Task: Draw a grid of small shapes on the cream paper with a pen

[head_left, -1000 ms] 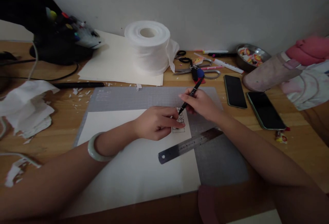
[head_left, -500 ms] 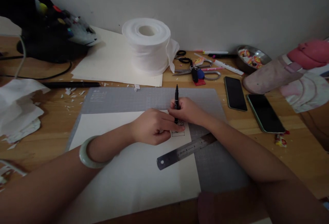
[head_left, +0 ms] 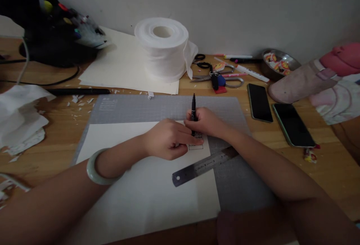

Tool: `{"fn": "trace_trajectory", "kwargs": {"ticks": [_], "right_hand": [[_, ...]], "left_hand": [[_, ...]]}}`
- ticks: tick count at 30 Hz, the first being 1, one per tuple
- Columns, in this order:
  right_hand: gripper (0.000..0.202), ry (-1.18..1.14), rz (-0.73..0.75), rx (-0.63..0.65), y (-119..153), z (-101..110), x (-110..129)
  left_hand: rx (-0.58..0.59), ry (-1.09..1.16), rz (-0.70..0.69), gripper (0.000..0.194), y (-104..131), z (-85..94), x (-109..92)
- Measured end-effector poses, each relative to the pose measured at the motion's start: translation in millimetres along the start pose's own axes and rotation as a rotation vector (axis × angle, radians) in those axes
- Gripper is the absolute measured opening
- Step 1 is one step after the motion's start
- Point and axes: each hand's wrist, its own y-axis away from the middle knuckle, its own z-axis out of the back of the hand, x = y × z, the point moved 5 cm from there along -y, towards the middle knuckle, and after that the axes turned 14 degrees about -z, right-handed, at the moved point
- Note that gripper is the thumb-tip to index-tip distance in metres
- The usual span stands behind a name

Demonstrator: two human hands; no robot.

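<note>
A slim black marker pen (head_left: 194, 104) stands almost upright in the pinch of my right hand (head_left: 206, 120), its lower end over a small boxed drawing (head_left: 196, 147) in black lines. My left hand (head_left: 167, 139) rests on the white sheet of paper (head_left: 140, 196), fingers mostly curled and the index finger stretched across the drawing, partly covering it. Whether anything is inside those curled fingers is hidden. A steel ruler (head_left: 194, 171) lies slanted over the paper's right edge, its far end passing under my right forearm. Beneath the sheet is a grey cutting mat (head_left: 140, 106).
Behind the mat stand a white tissue roll (head_left: 161, 57) and more paper sheets (head_left: 112, 61). Scissors (head_left: 204, 77), keys and pens lie back right, near a metal bowl (head_left: 281, 67). Two phones (head_left: 259, 102) and a pink-lidded bottle (head_left: 303, 80) are at right. Crumpled tissue (head_left: 21, 114) lies left.
The view has shifted slightly. My right hand keeps its pinch on the marker pen, and both hands stay nearly in place on the paper.
</note>
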Motion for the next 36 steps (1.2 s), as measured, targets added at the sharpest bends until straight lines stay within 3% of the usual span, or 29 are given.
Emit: {"fn": "trace_trajectory", "kwargs": {"ticks": [36], "right_hand": [[0.016,-0.087,0.074,0.056,2.9,4.8,-2.3]], "left_hand": [[0.007,0.062,0.042,0.041,0.2,0.1,1.1]]}}
